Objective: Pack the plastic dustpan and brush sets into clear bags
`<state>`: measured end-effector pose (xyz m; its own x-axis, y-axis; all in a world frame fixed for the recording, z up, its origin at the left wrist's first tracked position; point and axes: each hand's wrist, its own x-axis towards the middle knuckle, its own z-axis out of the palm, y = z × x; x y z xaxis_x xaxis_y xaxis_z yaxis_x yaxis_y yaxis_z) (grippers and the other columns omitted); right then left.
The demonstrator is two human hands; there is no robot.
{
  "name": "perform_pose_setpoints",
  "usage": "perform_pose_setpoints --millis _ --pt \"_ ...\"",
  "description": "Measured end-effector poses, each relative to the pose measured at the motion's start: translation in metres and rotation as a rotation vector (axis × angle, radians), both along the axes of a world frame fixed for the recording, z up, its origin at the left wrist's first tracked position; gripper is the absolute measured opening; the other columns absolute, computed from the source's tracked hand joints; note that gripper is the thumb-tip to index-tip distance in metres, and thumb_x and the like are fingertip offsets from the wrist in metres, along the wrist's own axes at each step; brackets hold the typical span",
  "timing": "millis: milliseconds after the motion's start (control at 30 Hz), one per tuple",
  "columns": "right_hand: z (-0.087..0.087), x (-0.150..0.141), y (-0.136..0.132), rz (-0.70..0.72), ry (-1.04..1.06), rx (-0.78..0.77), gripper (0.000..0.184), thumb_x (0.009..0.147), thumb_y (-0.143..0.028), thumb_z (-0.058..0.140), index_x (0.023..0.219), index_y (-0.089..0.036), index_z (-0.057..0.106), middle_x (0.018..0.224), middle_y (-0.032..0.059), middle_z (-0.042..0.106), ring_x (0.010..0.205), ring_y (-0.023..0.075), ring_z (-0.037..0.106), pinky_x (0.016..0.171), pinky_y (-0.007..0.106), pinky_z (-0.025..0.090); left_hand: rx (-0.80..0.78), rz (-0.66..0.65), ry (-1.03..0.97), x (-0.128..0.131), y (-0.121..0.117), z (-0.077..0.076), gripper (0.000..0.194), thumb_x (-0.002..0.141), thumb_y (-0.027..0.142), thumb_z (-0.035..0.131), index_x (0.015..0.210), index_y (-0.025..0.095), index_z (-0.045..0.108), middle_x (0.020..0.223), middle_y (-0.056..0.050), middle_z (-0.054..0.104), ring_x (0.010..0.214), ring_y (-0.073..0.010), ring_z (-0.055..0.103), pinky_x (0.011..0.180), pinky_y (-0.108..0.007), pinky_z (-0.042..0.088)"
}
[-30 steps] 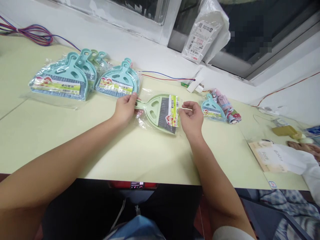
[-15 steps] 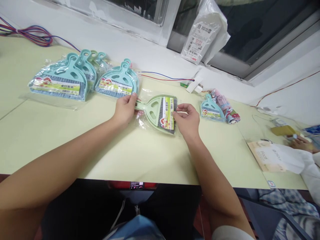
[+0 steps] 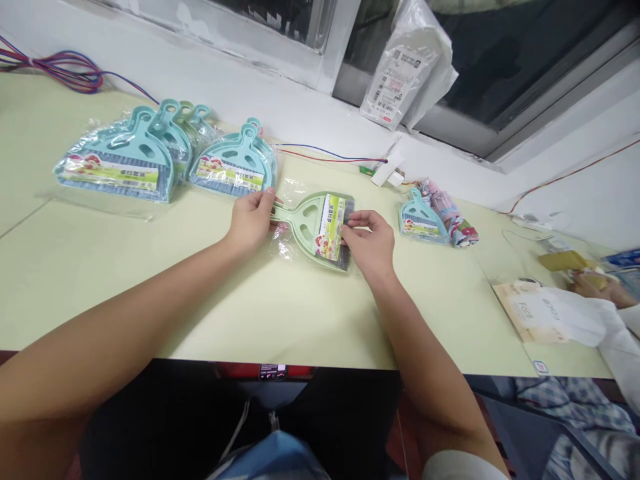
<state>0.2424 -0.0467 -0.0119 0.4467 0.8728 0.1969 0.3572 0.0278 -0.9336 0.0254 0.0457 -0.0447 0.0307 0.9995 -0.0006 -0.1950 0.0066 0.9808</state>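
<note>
A green dustpan [image 3: 307, 219] with a grey-bristled brush [image 3: 347, 257] lies in a clear plastic bag on the table, its handle pointing left. My left hand [image 3: 251, 217] is closed around the handle end, thumb on top. A printed label card [image 3: 329, 227] with red mushrooms lies across the brush. At the card's right edge, my right hand [image 3: 371, 241] pinches with thumb and fingertips. Just behind my left hand is a bagged blue dustpan set [image 3: 235, 160].
More bagged blue dustpans [image 3: 120, 160] are piled at left. To the right lie a small blue dustpan set [image 3: 423, 217] and a rolled patterned cloth bundle [image 3: 453, 213]. Coiled wires [image 3: 70, 70] run along the wall. At far right, a co-worker's hands [image 3: 595, 285] are beside a paper bag [image 3: 535, 313].
The label card has slid left toward the dustpan handle, uncovering more grey bristles. My right hand has moved slightly left with it. My left hand stays on the handle.
</note>
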Motion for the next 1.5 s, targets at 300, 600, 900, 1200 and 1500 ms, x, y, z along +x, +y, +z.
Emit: perform_pose_setpoints --millis 300,600,900,1200,1500 --pt "0.002 0.000 -0.001 0.038 0.000 -0.003 0.026 0.072 -0.028 0.078 0.095 -0.021 0.068 0.094 0.0017 0.066 0.071 0.0161 0.069 0.068 0.037 0.066 0.006 0.003 -0.003 0.000 0.001 -0.001 0.038 0.098 0.052 0.065 0.083 0.017 0.066 0.066 -0.002 0.064 0.045 -0.0146 0.064 0.045 -0.025 0.055" --pt "0.000 0.003 0.001 0.058 -0.063 0.009 0.025 0.073 -0.028 0.077 0.096 -0.022 0.068 0.094 0.0022 0.069 0.073 0.0156 0.068 0.072 0.034 0.062 0.006 0.007 0.005 0.000 0.001 -0.002 0.038 0.097 0.052 0.065 0.082 0.017 0.067 0.065 -0.002 0.064 0.046 -0.0148 0.064 0.045 -0.025 0.055" --pt "0.003 0.002 0.000 0.090 -0.058 0.030 0.024 0.072 -0.025 0.076 0.094 -0.022 0.068 0.090 0.0013 0.069 0.074 0.0147 0.066 0.074 0.033 0.060 0.004 -0.001 0.005 -0.001 0.002 -0.003 0.039 0.096 0.054 0.066 0.083 0.017 0.067 0.065 -0.002 0.065 0.046 -0.0147 0.064 0.045 -0.025 0.055" --pt "0.003 0.005 -0.001 0.103 -0.097 0.025 0.030 0.072 -0.031 0.082 0.097 -0.022 0.068 0.095 0.0027 0.071 0.080 0.0168 0.068 0.079 0.035 0.062 0.000 -0.007 0.008 -0.002 0.002 -0.002 0.039 0.097 0.054 0.064 0.084 0.018 0.066 0.062 -0.001 0.061 0.043 -0.0141 0.060 0.045 -0.027 0.053" --pt "0.002 0.050 0.014 -0.153 -0.020 -0.023 0.036 0.082 -0.052 0.076 0.101 -0.022 0.067 0.105 0.0070 0.072 0.086 0.0197 0.068 0.066 0.031 0.056 0.007 0.040 0.055 -0.004 0.000 0.006 0.040 0.097 0.054 0.064 0.079 0.019 0.064 0.060 0.001 0.053 0.045 -0.0124 0.058 0.040 -0.023 0.043"
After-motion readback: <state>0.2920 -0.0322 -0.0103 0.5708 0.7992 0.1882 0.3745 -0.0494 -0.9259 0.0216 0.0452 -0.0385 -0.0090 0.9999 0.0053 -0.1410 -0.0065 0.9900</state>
